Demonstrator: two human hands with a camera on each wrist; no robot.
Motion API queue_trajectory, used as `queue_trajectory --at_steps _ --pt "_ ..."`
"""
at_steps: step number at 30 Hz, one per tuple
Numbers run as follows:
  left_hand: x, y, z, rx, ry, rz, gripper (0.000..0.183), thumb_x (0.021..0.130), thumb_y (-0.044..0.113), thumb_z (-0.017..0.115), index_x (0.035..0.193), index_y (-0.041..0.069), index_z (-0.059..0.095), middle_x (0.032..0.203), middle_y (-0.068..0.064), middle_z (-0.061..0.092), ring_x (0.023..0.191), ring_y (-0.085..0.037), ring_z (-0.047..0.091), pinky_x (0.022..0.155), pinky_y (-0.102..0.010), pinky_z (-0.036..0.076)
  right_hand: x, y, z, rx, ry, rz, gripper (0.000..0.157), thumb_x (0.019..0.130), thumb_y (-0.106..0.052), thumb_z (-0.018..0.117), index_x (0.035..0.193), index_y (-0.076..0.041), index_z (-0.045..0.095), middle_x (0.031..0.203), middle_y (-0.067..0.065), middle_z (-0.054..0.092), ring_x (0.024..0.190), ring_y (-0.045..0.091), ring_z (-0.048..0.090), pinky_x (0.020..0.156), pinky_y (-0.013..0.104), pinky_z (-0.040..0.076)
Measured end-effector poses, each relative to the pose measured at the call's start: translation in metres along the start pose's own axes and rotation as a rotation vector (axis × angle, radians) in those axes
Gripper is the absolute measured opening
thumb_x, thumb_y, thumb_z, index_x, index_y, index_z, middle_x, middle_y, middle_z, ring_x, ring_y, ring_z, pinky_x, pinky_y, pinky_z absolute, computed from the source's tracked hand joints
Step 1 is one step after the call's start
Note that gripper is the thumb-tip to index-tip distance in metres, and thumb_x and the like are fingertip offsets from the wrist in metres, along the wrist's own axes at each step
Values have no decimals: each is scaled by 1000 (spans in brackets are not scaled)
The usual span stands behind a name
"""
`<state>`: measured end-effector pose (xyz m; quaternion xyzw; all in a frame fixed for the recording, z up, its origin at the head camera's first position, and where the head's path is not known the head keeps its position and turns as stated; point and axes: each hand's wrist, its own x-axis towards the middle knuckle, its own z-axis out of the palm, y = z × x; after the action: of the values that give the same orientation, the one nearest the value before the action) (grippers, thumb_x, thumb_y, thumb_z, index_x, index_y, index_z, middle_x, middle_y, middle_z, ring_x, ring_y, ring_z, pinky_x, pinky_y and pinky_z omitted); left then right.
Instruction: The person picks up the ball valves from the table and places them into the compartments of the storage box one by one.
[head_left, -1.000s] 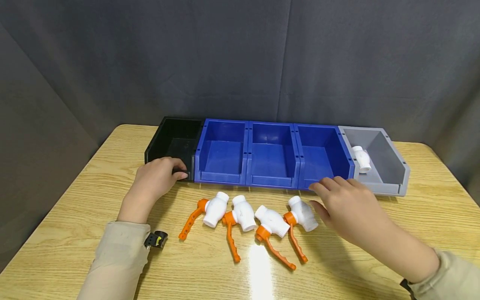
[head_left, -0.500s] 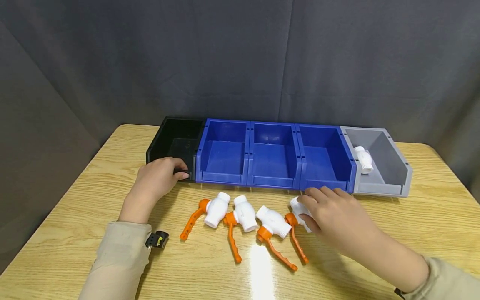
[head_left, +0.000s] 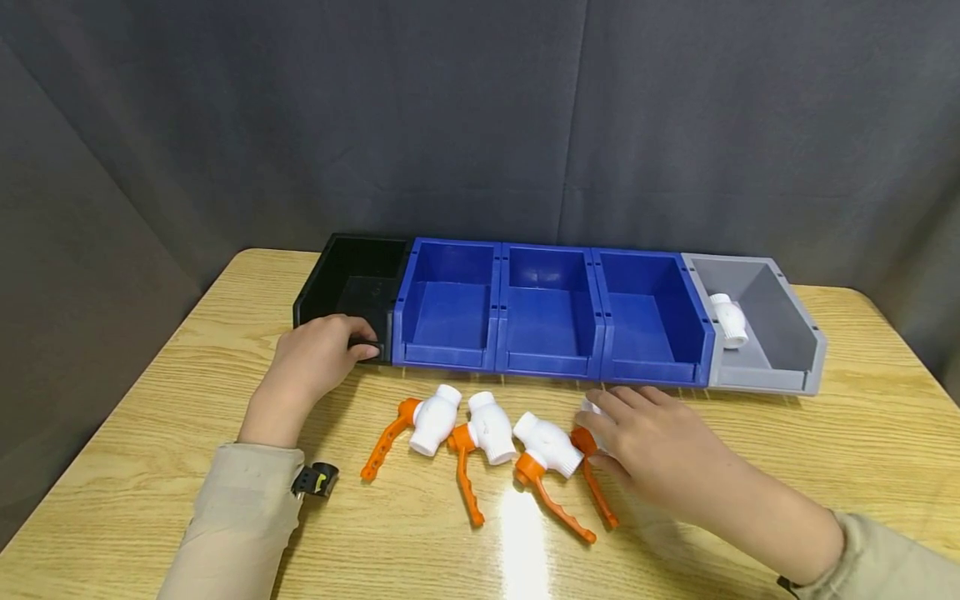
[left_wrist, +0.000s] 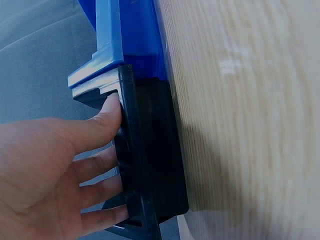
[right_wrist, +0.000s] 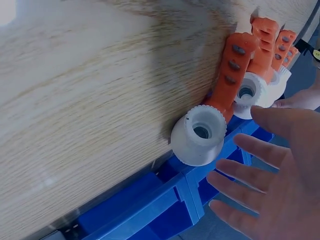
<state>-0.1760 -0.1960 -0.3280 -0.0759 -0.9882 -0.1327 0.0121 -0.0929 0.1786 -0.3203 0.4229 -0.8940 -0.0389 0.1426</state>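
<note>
In the head view my left hand [head_left: 318,362] grips the front lip of the black bin [head_left: 386,333], fingers over the rim. Its thumb lies by the bin's corner in the left wrist view. My right hand [head_left: 652,446] hovers over the rightmost ball valve [head_left: 597,487], covering much of its white body; the orange handle points toward me. In the right wrist view its fingers are spread and nearly straight beside the white valve body [right_wrist: 197,142]. Three more white valves with orange handles lie leftward: one middle-right [head_left: 549,446], one middle-left [head_left: 491,429], one leftmost [head_left: 435,421].
Three blue bins [head_left: 547,364] stand joined in a row between the black bin and a grey bin [head_left: 757,379]. Inside the grey bin lies another white valve body [head_left: 729,321]. A dark grey curtain [head_left: 480,125] hangs behind the wooden table [head_left: 225,333].
My right hand has moved left and slightly down, from beside the rightmost valve to over it. My left hand stays at the black bin.
</note>
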Motion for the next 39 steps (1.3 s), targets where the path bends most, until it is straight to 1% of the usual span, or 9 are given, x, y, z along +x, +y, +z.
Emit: queue_trajectory --at_steps 6,15,19,25,31,39 --pt "0 0 0 -4 1 -3 21 95 24 69 108 9 73 109 -13 71 93 -31 64 82 -52 50 1 1 2 13 -19 -11 41 79 -28 84 110 -9 67 120 12 66 108 30 63 90 46 52" --pt "0 -1 -1 4 6 -4 20 94 24 69 108 10 74 109 -13 71 93 -31 64 81 -52 51 4 3 4 25 -101 -2 48 79 -29 83 119 -8 66 127 15 63 114 34 61 93 49 51" --pt "0 -1 -1 1 3 -5 20 94 24 69 108 9 74 109 -13 71 92 -31 64 81 -52 51 4 6 5 42 -139 2 49 80 -30 83 120 -8 66 128 16 62 116 35 60 94 51 50" --pt "0 0 0 1 2 -5 21 94 24 70 108 9 74 109 -13 71 92 -30 63 81 -51 51 5 9 7 65 -149 -5 51 78 -31 85 119 -7 66 130 18 61 117 36 59 94 53 49" --pt "0 0 0 3 2 -11 21 94 24 70 108 9 74 108 -12 71 91 -30 63 82 -51 51 6 10 10 88 -152 -8 46 77 -25 85 116 -9 67 130 18 60 116 37 59 94 54 49" --pt "-1 1 0 5 -1 -6 20 94 24 69 108 10 74 109 -13 71 92 -30 64 81 -51 51 8 12 14 101 -208 1 48 72 -20 87 115 -12 67 135 19 57 120 39 56 97 56 46"
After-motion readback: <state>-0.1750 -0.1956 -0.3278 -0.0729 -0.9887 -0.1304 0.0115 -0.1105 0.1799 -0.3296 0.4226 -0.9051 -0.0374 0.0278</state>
